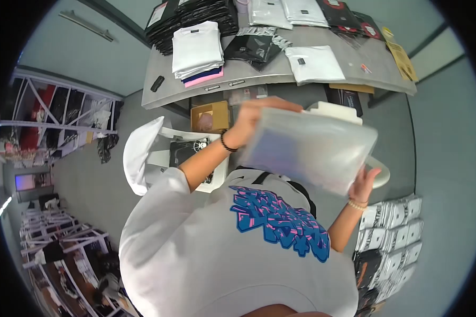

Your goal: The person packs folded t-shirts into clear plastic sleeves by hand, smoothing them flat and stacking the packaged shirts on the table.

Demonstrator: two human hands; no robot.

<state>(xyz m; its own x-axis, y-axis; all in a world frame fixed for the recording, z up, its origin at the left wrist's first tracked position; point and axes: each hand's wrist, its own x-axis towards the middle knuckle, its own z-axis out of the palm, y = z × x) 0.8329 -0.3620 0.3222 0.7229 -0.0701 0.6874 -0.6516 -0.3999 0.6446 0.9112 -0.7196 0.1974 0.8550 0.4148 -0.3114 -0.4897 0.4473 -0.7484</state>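
Close to the left front corner of the grey table (264,77), a stack of folded shirts (197,50) is sitting. Nearer to us, our left hand (247,124) is grasping the upper left end of a translucent bag (309,150). We are holding that bag up on our side of the table's front edge; it is lying rightward of the left hand, its long axis running crosswise and dipping toward our right. Our right hand (362,185) is meeting the lower right corner, thumb spreading outward; we cannot tell whether its hidden fingers are clenching. Both hands are equally near.
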